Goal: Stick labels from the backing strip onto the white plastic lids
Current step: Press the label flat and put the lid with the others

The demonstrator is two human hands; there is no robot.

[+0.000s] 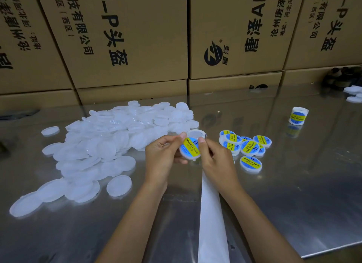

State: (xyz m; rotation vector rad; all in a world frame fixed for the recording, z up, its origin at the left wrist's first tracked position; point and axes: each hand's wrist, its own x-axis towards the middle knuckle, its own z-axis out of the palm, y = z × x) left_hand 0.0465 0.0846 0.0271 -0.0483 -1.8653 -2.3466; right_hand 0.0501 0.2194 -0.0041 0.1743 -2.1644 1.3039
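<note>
Head view: we hold one lid [191, 148] above the table [293, 174], just right of the pile [109, 143] of bare lids. Our left hand [163, 155] pinches its rim; our right hand [214, 158] pinches the label [189, 146] and strip [211, 213]. Light, stiff, slick plastic: we judge rim-holding best, the thin label by its edge.

We hold our left hand [163, 155] and right hand [214, 158] together toward twelve o'clock, fingers curled, thumbs pinching, forearms converging.
</note>
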